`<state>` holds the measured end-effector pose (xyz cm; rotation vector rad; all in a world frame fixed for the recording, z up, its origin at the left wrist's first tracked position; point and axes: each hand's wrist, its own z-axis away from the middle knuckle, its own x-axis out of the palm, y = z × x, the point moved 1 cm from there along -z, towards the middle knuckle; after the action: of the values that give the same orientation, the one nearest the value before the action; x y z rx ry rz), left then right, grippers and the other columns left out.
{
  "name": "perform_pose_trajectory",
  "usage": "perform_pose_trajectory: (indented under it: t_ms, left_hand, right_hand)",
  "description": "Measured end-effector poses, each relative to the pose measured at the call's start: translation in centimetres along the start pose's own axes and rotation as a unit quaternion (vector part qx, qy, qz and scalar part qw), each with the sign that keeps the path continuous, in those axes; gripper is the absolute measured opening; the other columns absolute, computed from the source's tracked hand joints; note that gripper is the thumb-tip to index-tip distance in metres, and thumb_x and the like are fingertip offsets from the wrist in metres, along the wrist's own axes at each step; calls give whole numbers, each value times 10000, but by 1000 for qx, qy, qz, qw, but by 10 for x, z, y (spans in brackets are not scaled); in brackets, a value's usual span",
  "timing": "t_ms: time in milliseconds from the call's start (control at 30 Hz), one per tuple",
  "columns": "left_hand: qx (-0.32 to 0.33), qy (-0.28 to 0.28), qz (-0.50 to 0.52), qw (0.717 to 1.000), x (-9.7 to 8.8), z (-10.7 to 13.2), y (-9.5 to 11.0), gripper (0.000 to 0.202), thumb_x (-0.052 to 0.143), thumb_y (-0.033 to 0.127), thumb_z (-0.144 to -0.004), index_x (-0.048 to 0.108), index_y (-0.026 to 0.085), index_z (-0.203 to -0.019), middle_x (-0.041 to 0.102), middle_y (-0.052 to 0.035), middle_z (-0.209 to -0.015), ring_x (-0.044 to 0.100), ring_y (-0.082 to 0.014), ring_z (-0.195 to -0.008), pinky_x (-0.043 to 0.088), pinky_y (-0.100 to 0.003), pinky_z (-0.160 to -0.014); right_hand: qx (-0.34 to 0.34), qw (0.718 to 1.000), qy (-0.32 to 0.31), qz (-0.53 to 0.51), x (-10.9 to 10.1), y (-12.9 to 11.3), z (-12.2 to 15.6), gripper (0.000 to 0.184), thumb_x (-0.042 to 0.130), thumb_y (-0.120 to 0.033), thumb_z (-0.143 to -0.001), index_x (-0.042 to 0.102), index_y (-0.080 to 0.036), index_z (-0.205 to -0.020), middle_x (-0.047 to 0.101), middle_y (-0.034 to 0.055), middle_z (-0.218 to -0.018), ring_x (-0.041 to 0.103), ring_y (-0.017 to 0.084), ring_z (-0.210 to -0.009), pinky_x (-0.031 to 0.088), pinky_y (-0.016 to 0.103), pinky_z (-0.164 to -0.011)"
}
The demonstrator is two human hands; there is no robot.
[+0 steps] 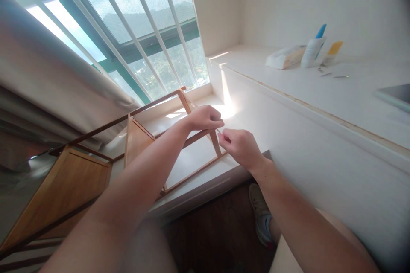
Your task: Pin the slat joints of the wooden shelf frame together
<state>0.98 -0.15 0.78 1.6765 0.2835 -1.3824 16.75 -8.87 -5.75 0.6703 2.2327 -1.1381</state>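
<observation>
A wooden shelf frame (pixel 215 143) with slim brown bars lies tilted on the white ledge by the window. My left hand (pixel 205 117) is closed at the corner of this frame, its fingers curled over the end of a bar. Just to the right, my right hand (pixel 238 145) is closed in a pinch. A small thin rod (pixel 218 131) shows between the two hands at the pinching fingertips; its exact kind is too small to make out. The fingertips of both hands are close together, and the left hand hides part of the bar's end.
Wooden panels (pixel 60 192) of the frame extend to the left, beside a grey curtain (pixel 64 81). On the white counter (pixel 272 87) at the right stand a tissue pack (pixel 285 57), a white bottle with a blue tip (pixel 312 53) and small metal pieces (pixel 340 76). A shoe (pixel 258 202) is on the dark floor.
</observation>
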Motion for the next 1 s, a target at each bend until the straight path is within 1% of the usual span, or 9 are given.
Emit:
perform_pose_trajectory:
  t_ms: [167, 333, 433, 567, 700, 833, 1000]
  left_hand:
    - [2, 2, -2, 1000, -1, 0, 1, 301, 619, 355, -781, 556, 151, -569, 477, 28, -555, 378, -89, -567, 228, -265, -542]
    - [6, 6, 2, 1000, -1, 1, 3, 367, 606, 404, -804, 531, 155, -545, 425, 33, -525, 347, -90, -556, 214, -271, -538]
    - [9, 7, 7, 1000, -2, 1, 3, 409, 593, 424, -819, 498, 157, -525, 393, 36, -516, 328, -88, -550, 214, -271, -537]
    - [14, 5, 19, 1000, -2, 1, 3, 418, 580, 408, -827, 456, 158, -516, 370, 38, -526, 310, -86, -551, 223, -267, -540]
    - [11, 6, 22, 1000, -2, 1, 3, 413, 564, 393, -836, 445, 159, -517, 362, 37, -532, 299, -87, -554, 216, -270, -539]
    - [7, 6, 19, 1000, -2, 1, 3, 430, 562, 390, -837, 404, 164, -507, 315, 42, -536, 284, -86, -554, 209, -270, -538]
    - [5, 4, 22, 1000, -1, 1, 3, 427, 542, 401, -849, 423, 164, -515, 335, 39, -541, 281, -87, -557, 207, -270, -539]
  right_hand:
    - [3, 1000, -11, -6, -5, 0, 0, 316, 500, -286, -877, 377, -195, -600, 400, -29, -527, 266, 117, -532, 178, 283, -563]
    - [0, 1000, -14, -8, -6, 2, 0, 329, 505, -276, -871, 370, -195, -581, 380, -33, -521, 252, 119, -535, 180, 283, -558]
    - [-4, 1000, -12, -8, -5, 1, 0, 336, 509, -265, -866, 375, -196, -566, 395, -31, -519, 258, 120, -531, 186, 283, -557]
    - [-7, 1000, -15, -8, -4, -1, -1, 326, 517, -249, -860, 393, -195, -564, 429, -30, -527, 274, 118, -527, 187, 284, -559]
    - [-9, 1000, -13, -13, -5, -2, -1, 332, 514, -253, -868, 382, -191, -570, 425, -35, -526, 278, 115, -530, 179, 285, -560]
    - [-12, 1000, -15, -14, -5, -1, -1, 333, 513, -262, -872, 387, -190, -572, 437, -33, -527, 284, 114, -529, 174, 286, -560]
    - [-13, 1000, -21, -6, -4, -1, 0, 319, 514, -259, -867, 417, -192, -571, 462, -27, -534, 294, 117, -529, 176, 283, -556]
